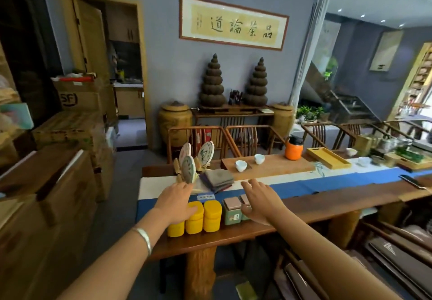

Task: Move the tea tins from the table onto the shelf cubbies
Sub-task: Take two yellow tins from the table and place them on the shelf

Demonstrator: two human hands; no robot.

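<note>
Status: the task is at its start, as I judge it. All the tea tins I can see stand on the table (304, 208) at its near edge, at about 6 o'clock in my view. No shelf cubbies are identifiable with any certainty; shelving at the far 3 o'clock edge is too blurred to confirm.

Tin positions: three yellow tins (212, 216) stand in a row, touching or nearly so. Just beside them toward 3 o'clock stand two green tins (231, 212) with pinkish lids.

Grip state: my left hand (177, 202) is spread open above the leftmost yellow tins, thumb resting on or just over one lid; it holds nothing. My right hand (259, 202) is likewise open, fingers splayed, over the second green tin and partly hiding it; nothing is grasped. Whether the palm touches that tin, I cannot tell.

Remaining: every visible tin has yet to be lifted and carried.

Legible writing: the framed calligraphy (233, 22) at 12 o'clock reads 道論茶品 as it stands. A cardboard box (77, 96) at 10 o'clock bears "SF". Tin labels are too small to read.
</note>
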